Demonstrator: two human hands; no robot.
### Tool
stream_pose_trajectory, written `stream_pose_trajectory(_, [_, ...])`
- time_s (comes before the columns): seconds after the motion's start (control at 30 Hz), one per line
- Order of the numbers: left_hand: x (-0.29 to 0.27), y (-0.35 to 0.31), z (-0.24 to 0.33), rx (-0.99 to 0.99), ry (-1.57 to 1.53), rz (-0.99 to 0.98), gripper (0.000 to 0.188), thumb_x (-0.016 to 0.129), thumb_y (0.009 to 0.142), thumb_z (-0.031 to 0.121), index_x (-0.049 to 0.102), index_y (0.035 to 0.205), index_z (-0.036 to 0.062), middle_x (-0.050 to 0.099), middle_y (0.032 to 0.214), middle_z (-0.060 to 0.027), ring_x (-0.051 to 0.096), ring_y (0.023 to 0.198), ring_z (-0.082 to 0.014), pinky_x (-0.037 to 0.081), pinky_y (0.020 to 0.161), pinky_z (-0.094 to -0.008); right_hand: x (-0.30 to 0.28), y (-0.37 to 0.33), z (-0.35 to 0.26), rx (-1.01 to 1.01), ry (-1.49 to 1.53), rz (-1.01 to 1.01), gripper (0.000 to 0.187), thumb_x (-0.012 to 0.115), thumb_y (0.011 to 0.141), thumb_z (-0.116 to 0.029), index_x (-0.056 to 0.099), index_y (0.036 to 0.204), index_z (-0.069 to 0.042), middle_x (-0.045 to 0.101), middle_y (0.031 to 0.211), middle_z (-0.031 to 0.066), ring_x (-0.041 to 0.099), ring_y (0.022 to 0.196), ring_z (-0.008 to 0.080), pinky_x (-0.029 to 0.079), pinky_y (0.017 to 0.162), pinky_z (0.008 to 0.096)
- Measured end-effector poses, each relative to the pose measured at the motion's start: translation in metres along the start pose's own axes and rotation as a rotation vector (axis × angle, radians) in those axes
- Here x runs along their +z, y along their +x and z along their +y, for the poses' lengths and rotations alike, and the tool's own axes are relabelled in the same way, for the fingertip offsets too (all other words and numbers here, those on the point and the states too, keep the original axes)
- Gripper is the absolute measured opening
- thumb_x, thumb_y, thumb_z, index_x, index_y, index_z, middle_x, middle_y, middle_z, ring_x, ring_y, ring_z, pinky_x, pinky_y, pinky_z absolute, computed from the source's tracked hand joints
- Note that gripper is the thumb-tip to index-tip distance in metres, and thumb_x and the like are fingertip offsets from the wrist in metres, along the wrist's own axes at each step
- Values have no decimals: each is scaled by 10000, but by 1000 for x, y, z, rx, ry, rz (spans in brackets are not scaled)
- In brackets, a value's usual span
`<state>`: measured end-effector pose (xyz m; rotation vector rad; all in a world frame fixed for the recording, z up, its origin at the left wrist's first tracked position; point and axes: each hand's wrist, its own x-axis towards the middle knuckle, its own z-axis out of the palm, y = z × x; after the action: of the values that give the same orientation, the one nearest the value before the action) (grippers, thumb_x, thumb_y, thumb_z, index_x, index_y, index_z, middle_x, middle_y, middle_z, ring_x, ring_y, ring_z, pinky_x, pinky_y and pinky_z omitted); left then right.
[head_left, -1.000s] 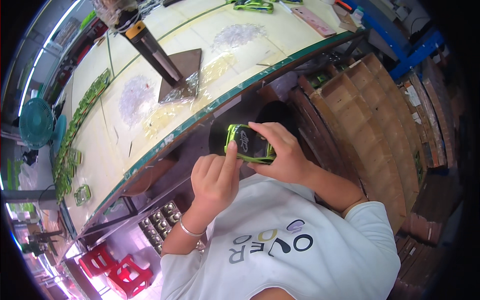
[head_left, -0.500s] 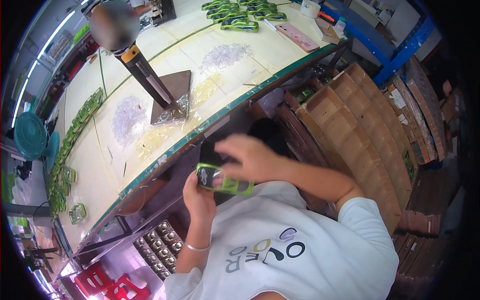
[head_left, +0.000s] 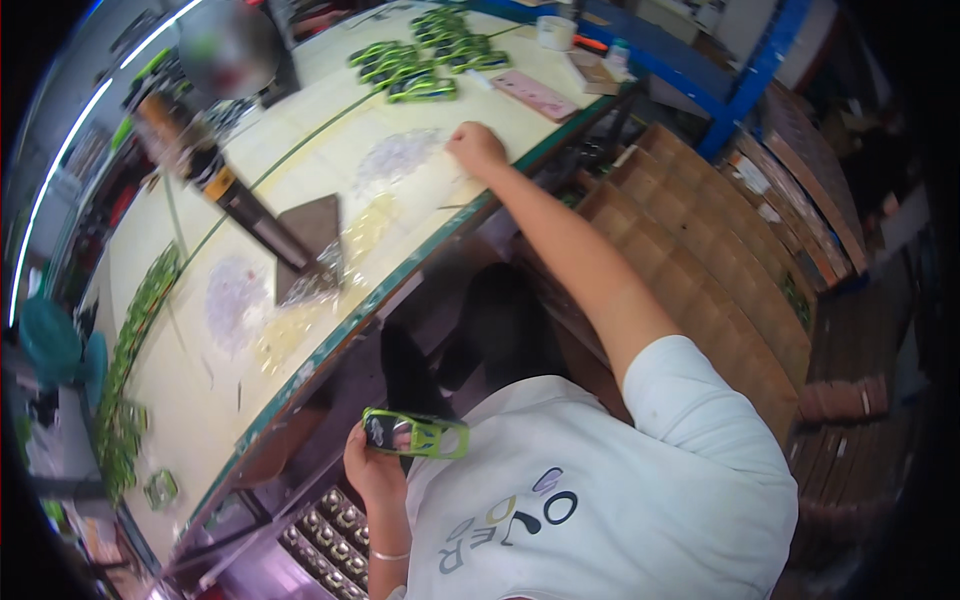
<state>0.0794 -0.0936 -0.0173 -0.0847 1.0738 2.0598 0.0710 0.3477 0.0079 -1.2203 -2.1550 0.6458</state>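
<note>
The left hand [head_left: 372,470] gripped a green toy car [head_left: 415,435] low by the chest, long axis level, while the far-off right hand [head_left: 476,150] rested loosely curled on the worktop [head_left: 300,170] beside small clear parts [head_left: 395,157]

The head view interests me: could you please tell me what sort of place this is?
Probably a small factory assembly bench: a long worktable with rows of green toy-car shells, stacked cardboard boxes alongside, and one shell in the left hand.

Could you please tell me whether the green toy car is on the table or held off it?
Held off it: the left hand grips the green toy car below the table edge.
</note>
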Motion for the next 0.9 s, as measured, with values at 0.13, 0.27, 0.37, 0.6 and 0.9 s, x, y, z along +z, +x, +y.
stream_pose_trajectory(0.13, [9,2,-4,-13,21,30,286,346,831,188,497,969,-12,582,813,-127,577,658,-224,453,555,-302,15,10,21,-35,82,35,165,629,636,-212,601,678,-55,601,735,136,582,715,287,458,653,368])
stream_pose_trajectory(0.27, [6,5,-7,44,72,57,278,361,839,199,502,965,-5,571,838,-100,563,698,-197,462,591,-289,3,-5,13,-190,311,111,85,572,647,-121,598,676,-46,602,724,160,584,718,316,462,661,396])
stream_pose_trajectory(0.37, [11,1,-1,8,101,-39,269,349,849,191,494,968,-1,565,842,-91,557,710,-183,459,589,-276,-2,-10,11,-222,309,178,78,540,648,-91,589,668,-33,600,720,168,583,717,323,461,660,397])
stream_pose_trajectory(0.6, [6,2,-5,38,115,35,271,324,853,187,497,942,-2,563,824,-95,553,689,-183,458,586,-280,-4,-4,13,-302,64,116,121,485,671,-62,594,683,-10,599,742,187,581,722,338,467,686,399])
stream_pose_trajectory(0.9, [12,3,-12,-13,164,-15,290,320,837,195,497,946,-8,576,805,-119,567,659,-208,453,553,-297,-25,-15,23,-443,-153,-48,172,470,685,-43,607,763,25,597,814,221,585,770,360,467,704,423])
